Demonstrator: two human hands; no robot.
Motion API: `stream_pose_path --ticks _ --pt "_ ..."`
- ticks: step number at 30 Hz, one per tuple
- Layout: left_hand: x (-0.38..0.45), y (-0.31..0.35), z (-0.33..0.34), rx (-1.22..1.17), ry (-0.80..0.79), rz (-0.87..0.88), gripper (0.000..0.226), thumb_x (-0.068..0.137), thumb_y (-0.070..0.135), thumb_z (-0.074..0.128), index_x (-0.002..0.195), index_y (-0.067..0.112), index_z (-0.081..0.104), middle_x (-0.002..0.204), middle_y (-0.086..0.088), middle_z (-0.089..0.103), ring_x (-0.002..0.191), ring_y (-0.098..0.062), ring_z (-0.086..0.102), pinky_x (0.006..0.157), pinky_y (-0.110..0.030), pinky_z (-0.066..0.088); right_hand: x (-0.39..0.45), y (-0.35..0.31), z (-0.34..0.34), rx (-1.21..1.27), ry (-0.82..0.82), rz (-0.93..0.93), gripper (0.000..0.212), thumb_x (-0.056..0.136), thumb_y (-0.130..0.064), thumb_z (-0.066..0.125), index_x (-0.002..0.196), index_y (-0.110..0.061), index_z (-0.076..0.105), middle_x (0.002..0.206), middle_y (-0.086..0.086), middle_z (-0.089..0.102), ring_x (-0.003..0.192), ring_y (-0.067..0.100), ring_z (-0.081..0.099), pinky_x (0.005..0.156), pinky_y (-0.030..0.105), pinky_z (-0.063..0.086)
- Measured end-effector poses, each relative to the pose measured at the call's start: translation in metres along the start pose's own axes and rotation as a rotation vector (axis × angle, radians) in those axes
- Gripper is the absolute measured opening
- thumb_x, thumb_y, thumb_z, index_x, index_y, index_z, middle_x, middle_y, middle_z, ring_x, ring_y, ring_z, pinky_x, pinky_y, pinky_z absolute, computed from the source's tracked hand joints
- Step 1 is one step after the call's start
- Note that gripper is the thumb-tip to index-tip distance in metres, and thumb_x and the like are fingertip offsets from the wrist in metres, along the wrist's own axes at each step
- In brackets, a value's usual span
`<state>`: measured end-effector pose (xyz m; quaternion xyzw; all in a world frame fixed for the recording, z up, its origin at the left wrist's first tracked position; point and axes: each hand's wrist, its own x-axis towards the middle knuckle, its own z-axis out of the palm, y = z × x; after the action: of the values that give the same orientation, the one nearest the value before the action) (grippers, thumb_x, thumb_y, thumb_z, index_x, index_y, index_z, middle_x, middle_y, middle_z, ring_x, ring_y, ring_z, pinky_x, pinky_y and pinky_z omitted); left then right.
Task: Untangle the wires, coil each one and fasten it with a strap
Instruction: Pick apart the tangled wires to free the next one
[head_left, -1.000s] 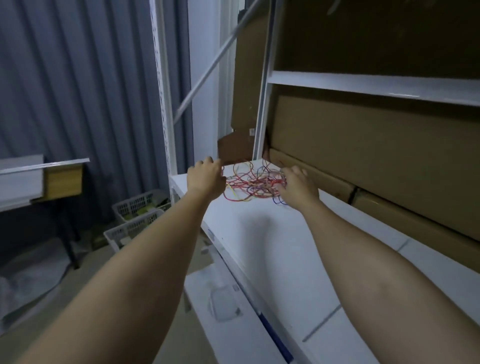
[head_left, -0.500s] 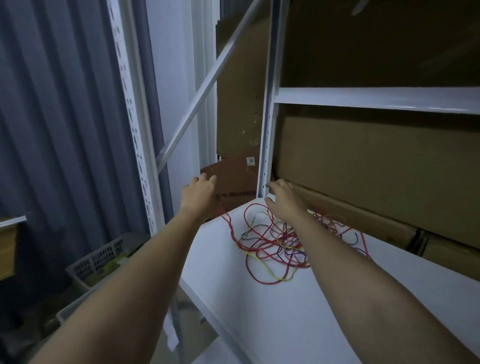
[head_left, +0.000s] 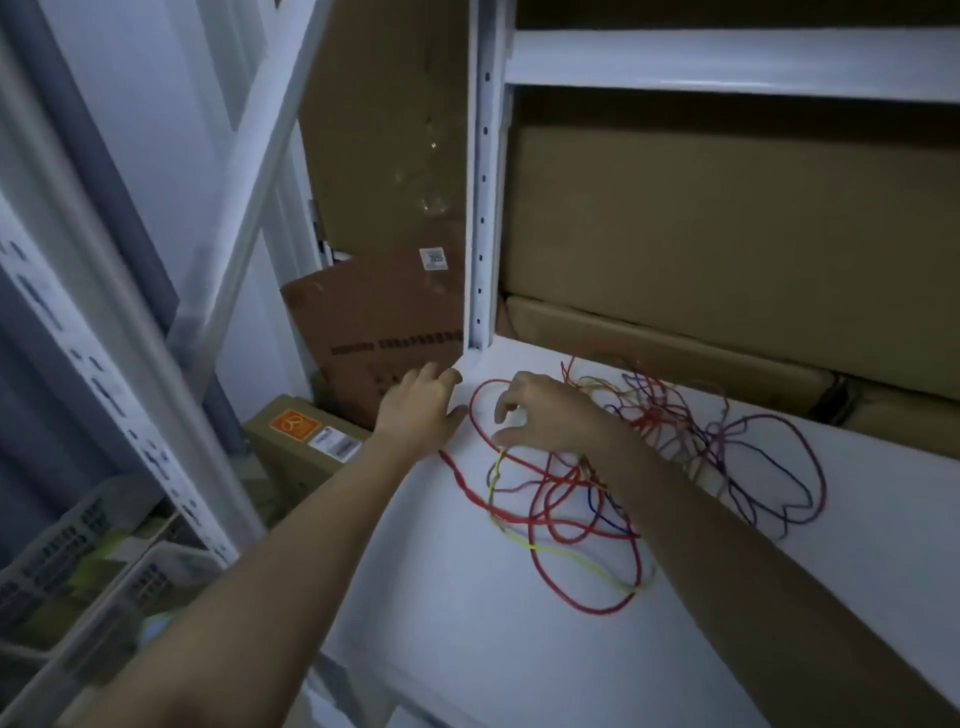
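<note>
White shelf (head_left: 467, 597) bears tangled wires (head_left: 597, 499) under the loosely curled, empty right hand (head_left: 550, 415).

Dim, bluish, low-contrast light throughout. Soft and grainy overall. Motion-smeared upright post (head_left: 104, 395) and baskets (head_left: 78, 551) at left. Wide-angle bending of straight lines near edges. Faint sheen along upper shelf rail (head_left: 727, 60). Weak, diffuse shadows under forearms.
</note>
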<state>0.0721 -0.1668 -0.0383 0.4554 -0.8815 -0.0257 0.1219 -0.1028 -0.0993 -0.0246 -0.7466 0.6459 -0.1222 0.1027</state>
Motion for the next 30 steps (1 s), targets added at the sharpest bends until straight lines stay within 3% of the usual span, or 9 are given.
stream_pose_path --ticks 4,9,17,21,24,27,30 --pt "-0.004 0.013 0.020 -0.124 0.022 0.154 0.045 0.094 0.036 0.055 0.133 0.014 0.050 0.132 -0.010 0.049 0.121 -0.032 0.044 0.090 -0.040 0.043 -0.046 0.002 0.007 0.051 0.168 0.087 0.031 0.083 -0.032 0.071 0.111 -0.017 0.067 0.121 0.004 0.050 0.110 0.019 0.048 0.091 0.035 0.044" --pt "-0.013 0.028 0.034 -0.268 0.118 0.403 0.039 0.088 0.026 0.065 0.120 0.006 0.061 0.117 -0.017 0.057 0.105 -0.040 0.053 0.084 -0.043 0.047 -0.110 -0.004 0.021 0.049 0.283 0.277 0.027 0.087 -0.027 0.068 0.109 -0.013 0.068 0.111 0.006 0.055 0.104 0.021 0.050 0.086 0.033 0.042" --pt "-0.038 0.065 0.036 -0.347 0.171 0.584 0.033 0.084 0.022 0.067 0.109 0.000 0.065 0.107 -0.021 0.062 0.095 -0.041 0.057 0.075 -0.043 0.051 -0.187 -0.003 0.043 0.006 0.511 0.495 0.013 0.084 -0.013 0.069 0.097 -0.010 0.073 0.105 0.007 0.061 0.101 0.029 0.055 0.083 0.030 0.042" --pt "-0.036 0.086 0.034 -0.380 0.179 0.582 0.031 0.086 0.020 0.069 0.112 0.003 0.065 0.111 -0.018 0.061 0.099 -0.039 0.056 0.080 -0.045 0.050 -0.203 0.015 0.038 -0.091 0.727 0.564 0.015 0.083 -0.012 0.070 0.098 -0.010 0.073 0.101 0.006 0.061 0.097 0.028 0.056 0.084 0.020 0.033" --pt "-0.036 0.101 0.034 -0.386 0.200 0.558 0.031 0.086 0.019 0.068 0.113 0.003 0.065 0.111 -0.018 0.060 0.099 -0.039 0.056 0.081 -0.045 0.050 -0.201 0.031 0.028 -0.092 0.851 0.601 0.023 0.085 -0.016 0.068 0.106 -0.008 0.069 0.104 0.009 0.061 0.099 0.031 0.055 0.086 0.020 0.034" --pt "-0.034 0.117 0.035 -0.375 0.224 0.533 0.031 0.087 0.018 0.067 0.112 0.002 0.065 0.112 -0.019 0.060 0.100 -0.040 0.056 0.080 -0.042 0.047 -0.190 0.046 0.015 -0.034 0.847 0.628 0.031 0.088 -0.019 0.066 0.117 -0.009 0.063 0.109 0.010 0.062 0.100 0.028 0.056 0.081 0.032 0.047" --pt "-0.033 0.132 0.038 -0.371 0.250 0.491 0.032 0.085 0.017 0.068 0.113 0.002 0.065 0.111 -0.018 0.061 0.100 -0.039 0.055 0.080 -0.040 0.046 -0.183 0.060 0.004 -0.009 0.761 0.611 0.027 0.092 -0.020 0.060 0.117 -0.011 0.063 0.102 0.007 0.065 0.091 0.023 0.058 0.070 0.026 0.041"
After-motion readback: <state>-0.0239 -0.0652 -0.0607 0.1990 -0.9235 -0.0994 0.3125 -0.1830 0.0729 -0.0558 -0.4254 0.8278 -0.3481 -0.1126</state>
